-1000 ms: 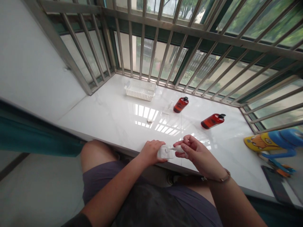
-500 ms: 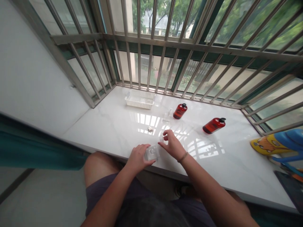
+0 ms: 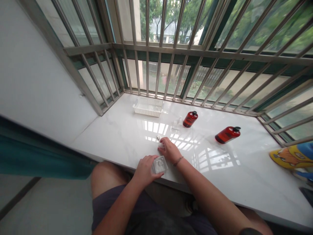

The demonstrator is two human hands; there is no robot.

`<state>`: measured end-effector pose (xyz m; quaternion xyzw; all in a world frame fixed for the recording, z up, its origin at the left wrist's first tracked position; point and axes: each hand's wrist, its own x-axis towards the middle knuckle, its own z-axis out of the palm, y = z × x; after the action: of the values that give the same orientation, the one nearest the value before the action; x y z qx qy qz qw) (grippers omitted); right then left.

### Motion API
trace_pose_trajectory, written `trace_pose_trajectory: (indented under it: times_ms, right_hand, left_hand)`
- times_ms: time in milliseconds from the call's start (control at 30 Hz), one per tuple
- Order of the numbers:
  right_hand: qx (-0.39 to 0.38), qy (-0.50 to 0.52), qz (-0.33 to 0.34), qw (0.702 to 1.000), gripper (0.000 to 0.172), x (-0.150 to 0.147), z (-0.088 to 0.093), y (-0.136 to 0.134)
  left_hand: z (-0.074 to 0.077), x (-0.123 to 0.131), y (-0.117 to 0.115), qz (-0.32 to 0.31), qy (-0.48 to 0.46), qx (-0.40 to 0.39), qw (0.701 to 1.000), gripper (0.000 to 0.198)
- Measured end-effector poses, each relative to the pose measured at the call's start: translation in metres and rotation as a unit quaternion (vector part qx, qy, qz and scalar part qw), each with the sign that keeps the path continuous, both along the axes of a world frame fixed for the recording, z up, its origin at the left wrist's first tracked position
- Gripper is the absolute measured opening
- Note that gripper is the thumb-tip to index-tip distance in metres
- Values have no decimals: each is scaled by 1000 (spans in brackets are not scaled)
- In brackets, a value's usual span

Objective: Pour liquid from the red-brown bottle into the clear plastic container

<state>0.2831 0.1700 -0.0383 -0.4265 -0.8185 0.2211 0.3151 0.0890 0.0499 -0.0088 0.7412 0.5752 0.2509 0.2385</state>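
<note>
Clear square box [image 3: 160,165] at the front edge of the white counter [image 3: 117,132], as I observe it remotely through the head camera. A pale rounded form is visible within its outline, too faint for me to identify. The left hand [image 3: 144,171] holds the box from its left side, fingers along the far edge and thumb along the near edge; whether the box touches the counter I cannot tell. The right hand [image 3: 171,151], a thin bracelet [image 3: 178,161] at its wrist, lies just beyond the box, thumb and fingertips curved to a narrow gap. Something small and pale shows at these fingertips, but I cannot tell whether it is gripped. A small white lump [image 3: 158,138] sits on the counter just beside the same fingertips. Farther back, I note a white perforated basket [image 3: 148,113] near the barred window [image 3: 171,51], a transparent object [image 3: 176,124] and, next to it, a red bottle [image 3: 190,119] with a black cap. A second red bottle [image 3: 227,134] stands apart to the right, with a yellow-and-blue container [image 3: 290,156] at the picture's right margin.
</note>
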Motion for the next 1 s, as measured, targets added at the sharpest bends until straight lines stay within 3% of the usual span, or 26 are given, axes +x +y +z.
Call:
trace_pose_trajectory:
  times_ms: [233, 533, 1000]
  right_hand:
    - [25, -3, -26, 999, 24, 23, 14, 3]
    - [33, 39, -26, 998, 26, 8, 11, -7]
    - [11, -9, 62, 998, 41, 45, 9, 63]
  left_hand:
    - [-3, 0, -1, 3, -7, -1, 1000, 72]
    - [-2, -1, 0, 1, -7, 3, 1000, 71]
    - [-1, -1, 0, 7, -8, -11, 1000, 71]
